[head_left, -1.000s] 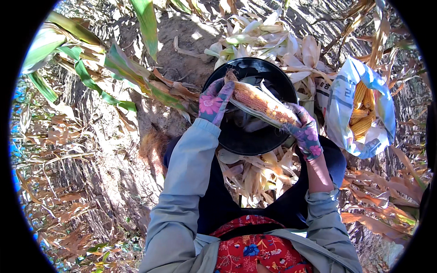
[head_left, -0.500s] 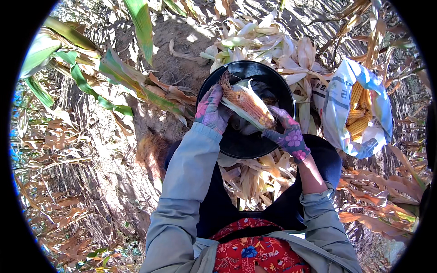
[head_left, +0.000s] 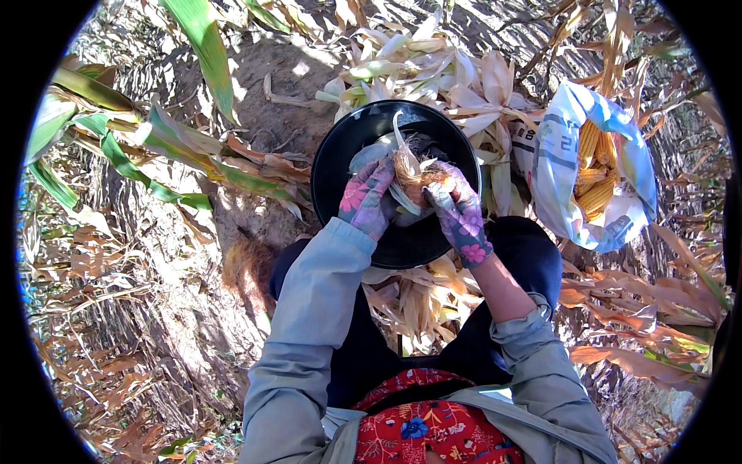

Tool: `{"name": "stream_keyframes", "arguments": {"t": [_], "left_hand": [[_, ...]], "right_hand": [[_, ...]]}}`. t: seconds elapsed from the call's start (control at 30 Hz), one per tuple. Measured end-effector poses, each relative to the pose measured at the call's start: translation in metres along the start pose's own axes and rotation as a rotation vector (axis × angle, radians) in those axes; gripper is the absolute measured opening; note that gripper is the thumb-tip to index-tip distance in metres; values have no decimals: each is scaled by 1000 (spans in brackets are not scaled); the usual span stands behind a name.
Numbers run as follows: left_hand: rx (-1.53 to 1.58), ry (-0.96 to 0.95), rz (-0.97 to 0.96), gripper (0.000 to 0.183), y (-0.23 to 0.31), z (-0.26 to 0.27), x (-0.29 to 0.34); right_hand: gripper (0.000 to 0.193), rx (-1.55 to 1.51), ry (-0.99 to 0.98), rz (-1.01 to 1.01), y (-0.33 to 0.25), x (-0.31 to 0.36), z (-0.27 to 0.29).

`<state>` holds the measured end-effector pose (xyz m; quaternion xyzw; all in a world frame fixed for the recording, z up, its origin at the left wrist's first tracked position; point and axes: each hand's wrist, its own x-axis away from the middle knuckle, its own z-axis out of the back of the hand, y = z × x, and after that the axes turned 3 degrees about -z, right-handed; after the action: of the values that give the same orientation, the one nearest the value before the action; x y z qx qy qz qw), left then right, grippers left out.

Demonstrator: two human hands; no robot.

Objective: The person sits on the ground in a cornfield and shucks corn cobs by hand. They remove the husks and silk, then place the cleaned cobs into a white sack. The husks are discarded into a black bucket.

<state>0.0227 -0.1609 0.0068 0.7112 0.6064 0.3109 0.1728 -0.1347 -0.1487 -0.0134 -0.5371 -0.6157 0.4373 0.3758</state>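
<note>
Over a black bucket (head_left: 328, 166) between my knees, both my gloved hands hold one corn ear (head_left: 411, 176). Brown silk and strips of pale husk still cling to it, and a husk strip curls upward from it. My left hand (head_left: 366, 199) is closed on its left side. My right hand (head_left: 461, 210) grips its right side, fingers bent around the silky end. Much of the ear is hidden by the gloves and husk. Inside the bucket, greyish things lie in shadow under my hands; I cannot make out their kind.
To the right stands an open white-and-blue sack (head_left: 556, 170) with several husked yellow ears (head_left: 595, 174) inside. Loose dry husks (head_left: 433, 69) are heaped beyond the bucket. Green and drying corn leaves (head_left: 174, 147) reach in from the left. A clump of brown silk (head_left: 246, 267) lies beside my left knee.
The ear has turned from lying slantwise across the bucket to a more end-on position. My right hand has moved in closer to my left, and both stay on the ear.
</note>
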Motion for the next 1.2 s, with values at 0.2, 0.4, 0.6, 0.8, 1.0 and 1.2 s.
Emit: {"name": "stream_keyframes", "arguments": {"t": [0.2, 0.4, 0.6, 0.8, 1.0, 1.2], "left_hand": [[155, 22, -84, 29, 3, 10, -6], [47, 75, -105, 30, 15, 21, -9], [-45, 148, -141, 32, 21, 21, -6], [-486, 218, -270, 21, 34, 0, 1], [-653, -144, -465, 23, 36, -4, 7], [-72, -301, -194, 27, 44, -12, 12]], "right_hand": [[23, -49, 241, -88, -31, -3, 5], [27, -28, 506, -108, -54, -7, 28], [29, -9, 696, -7, -62, -8, 51], [22, 263, 599, 194, -60, -2, 59], [16, 409, 608, 290, -51, -4, 62], [21, 305, 529, 335, -58, -2, 46]]}}
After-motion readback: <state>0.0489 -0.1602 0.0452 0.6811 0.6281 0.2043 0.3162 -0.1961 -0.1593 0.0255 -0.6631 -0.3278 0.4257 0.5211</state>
